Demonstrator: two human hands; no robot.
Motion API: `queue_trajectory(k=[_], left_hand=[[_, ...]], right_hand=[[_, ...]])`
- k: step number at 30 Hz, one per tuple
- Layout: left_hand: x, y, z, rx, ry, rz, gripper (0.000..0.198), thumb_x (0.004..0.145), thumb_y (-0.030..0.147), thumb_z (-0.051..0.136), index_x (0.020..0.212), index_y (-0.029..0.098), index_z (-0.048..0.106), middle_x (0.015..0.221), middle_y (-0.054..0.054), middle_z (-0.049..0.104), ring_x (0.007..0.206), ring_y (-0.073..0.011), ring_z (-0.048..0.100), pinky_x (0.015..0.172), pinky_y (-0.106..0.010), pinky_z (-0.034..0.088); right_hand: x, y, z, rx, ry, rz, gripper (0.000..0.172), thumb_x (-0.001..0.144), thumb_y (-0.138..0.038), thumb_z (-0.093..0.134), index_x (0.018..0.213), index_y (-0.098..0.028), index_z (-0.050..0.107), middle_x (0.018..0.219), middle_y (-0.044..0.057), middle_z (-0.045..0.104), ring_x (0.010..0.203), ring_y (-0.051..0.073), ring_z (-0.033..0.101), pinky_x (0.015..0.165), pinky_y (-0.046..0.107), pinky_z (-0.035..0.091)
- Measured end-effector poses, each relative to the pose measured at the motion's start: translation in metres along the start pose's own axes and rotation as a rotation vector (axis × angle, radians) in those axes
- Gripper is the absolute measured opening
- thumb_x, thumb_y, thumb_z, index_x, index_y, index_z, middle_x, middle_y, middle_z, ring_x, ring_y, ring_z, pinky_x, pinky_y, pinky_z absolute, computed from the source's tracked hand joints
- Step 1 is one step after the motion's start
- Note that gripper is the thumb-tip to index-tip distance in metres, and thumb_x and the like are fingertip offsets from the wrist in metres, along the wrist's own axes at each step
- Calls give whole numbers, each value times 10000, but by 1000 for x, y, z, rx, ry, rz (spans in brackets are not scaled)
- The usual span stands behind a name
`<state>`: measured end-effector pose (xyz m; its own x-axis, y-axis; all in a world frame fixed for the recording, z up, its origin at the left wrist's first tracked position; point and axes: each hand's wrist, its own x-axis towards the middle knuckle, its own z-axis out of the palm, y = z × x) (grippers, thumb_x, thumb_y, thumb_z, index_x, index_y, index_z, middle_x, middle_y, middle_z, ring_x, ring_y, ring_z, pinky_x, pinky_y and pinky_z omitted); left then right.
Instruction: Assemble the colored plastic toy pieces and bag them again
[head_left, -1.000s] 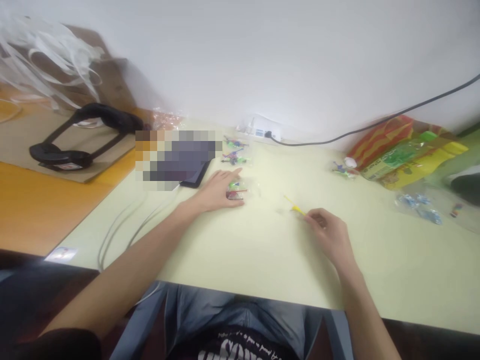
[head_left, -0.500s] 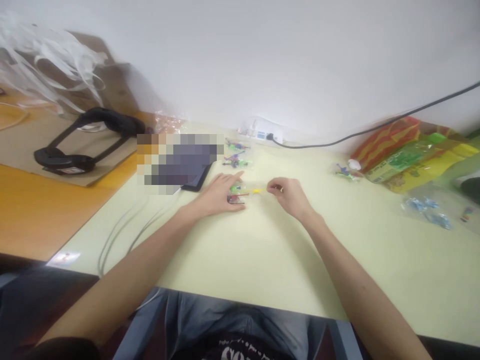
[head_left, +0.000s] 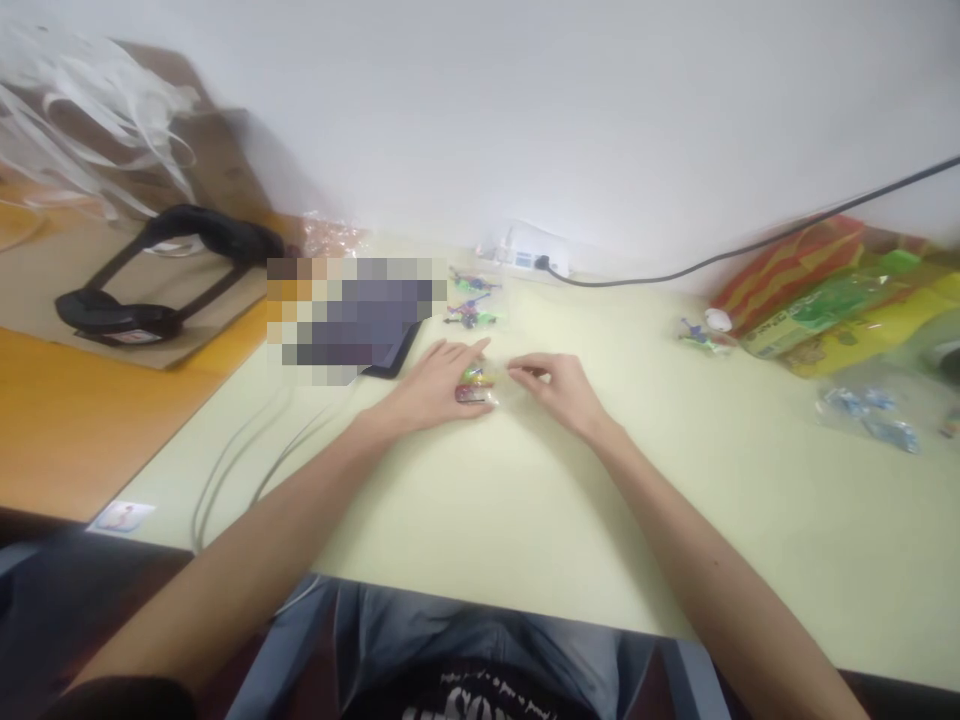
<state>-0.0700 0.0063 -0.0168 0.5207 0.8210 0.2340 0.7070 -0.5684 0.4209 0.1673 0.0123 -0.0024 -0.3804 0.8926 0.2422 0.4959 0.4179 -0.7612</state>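
Note:
Small green, yellow and red plastic pieces, with a shiny clear wrapping about them, lie on the pale table. My left hand rests flat there, thumb and forefinger spread on either side of the pieces and partly covering them. Just to their right is my right hand, thumb and fingertips pinched together low over the table. Whatever sits in that pinch is too small or blurred to name. Farther back lie more colourful plastic figures in clear wrapping.
A blurred-out dark tablet with white cables lies left of my hands. A black-framed device rests on cardboard. At right are a red-and-yellow bag, a wrapped figure and light-blue pieces in clear plastic. A black cable runs along the wall.
My right hand has moved left, closer to my left hand. The yellow piece between the hands has shifted left to the other pieces. My left hand stays nearly in place.

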Motion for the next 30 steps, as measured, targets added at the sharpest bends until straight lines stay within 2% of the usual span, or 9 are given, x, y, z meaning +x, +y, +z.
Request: queue_trajectory(k=[2, 4, 7, 10, 16, 20, 22, 27, 30], left_hand=[[0, 2, 1, 6, 4, -11, 891, 837, 563, 686, 1574, 215, 324, 1367, -107, 592, 1307, -320, 501, 1164, -440, 319], [1, 4, 2, 7, 10, -29, 883, 842, 549, 685, 1577, 224, 319, 1351, -104, 603, 1302, -323, 503, 1151, -442, 334], [2, 8, 5, -2, 27, -52, 872, 846, 541, 682, 1578, 240, 316, 1342, -101, 608, 1285, -328, 514, 1130, -452, 353], [3, 15, 7, -11, 27, -49, 851, 862, 534, 671, 1575, 238, 313, 1308, -97, 619, 1248, -314, 534, 1114, -455, 363], [4, 27, 9, -11, 33, -37, 854, 857, 518, 681, 1579, 246, 313, 1301, -107, 601, 1232, -320, 520, 1082, -462, 387], [3, 28, 8, -52, 39, -53, 930, 815, 615, 700, 1578, 235, 330, 1278, -118, 602, 1201, -328, 517, 1065, -470, 400], [3, 28, 6, -137, 59, -85, 923, 809, 648, 691, 1566, 236, 361, 1264, -114, 611, 1169, -317, 538, 1036, -449, 424], [6, 25, 7, -554, 109, -219, 629, 956, 592, 515, 1464, 220, 513, 1067, -55, 677, 879, -186, 634, 835, -309, 486], [8, 23, 9, -693, 119, -289, 587, 922, 596, 571, 1346, 193, 627, 885, -34, 676, 759, -161, 603, 692, -270, 456]], right_hand=[[-10, 6, -8, 46, 153, 43, 240, 940, -348, 605, 984, -191, 781, 1029, 67, 779, 871, 203, 681, 813, 308, 499], [-21, 12, -13, 80, 244, 100, 306, 957, -420, 573, 974, -181, 762, 929, 68, 763, 812, 191, 661, 758, 300, 493], [-39, 18, -16, 143, 165, 164, 377, 950, -494, 568, 1098, -185, 725, 737, 16, 674, 682, 166, 593, 651, 281, 454], [-50, 15, -12, 175, 54, 159, 406, 897, -494, 648, 1181, -207, 692, 703, -17, 629, 643, 150, 544, 620, 270, 427], [-51, 4, 2, 199, 67, 140, 277, 903, -455, 634, 860, -191, 709, 787, 18, 687, 686, 156, 571, 654, 280, 433], [-50, 3, -1, 172, 124, 151, 270, 900, -428, 623, 820, -186, 711, 831, 36, 719, 726, 172, 601, 693, 292, 455], [-51, 1, -5, 177, 169, 153, 258, 896, -415, 622, 826, -185, 713, 842, 38, 726, 746, 177, 613, 720, 298, 467], [-52, -1, -10, 231, 228, 148, 245, 892, -403, 628, 804, -186, 703, 835, 36, 723, 791, 183, 641, 769, 302, 489], [-51, 1, -7, 301, 196, 139, 257, 897, -419, 630, 829, -182, 702, 835, 40, 721, 805, 187, 658, 768, 302, 497]])
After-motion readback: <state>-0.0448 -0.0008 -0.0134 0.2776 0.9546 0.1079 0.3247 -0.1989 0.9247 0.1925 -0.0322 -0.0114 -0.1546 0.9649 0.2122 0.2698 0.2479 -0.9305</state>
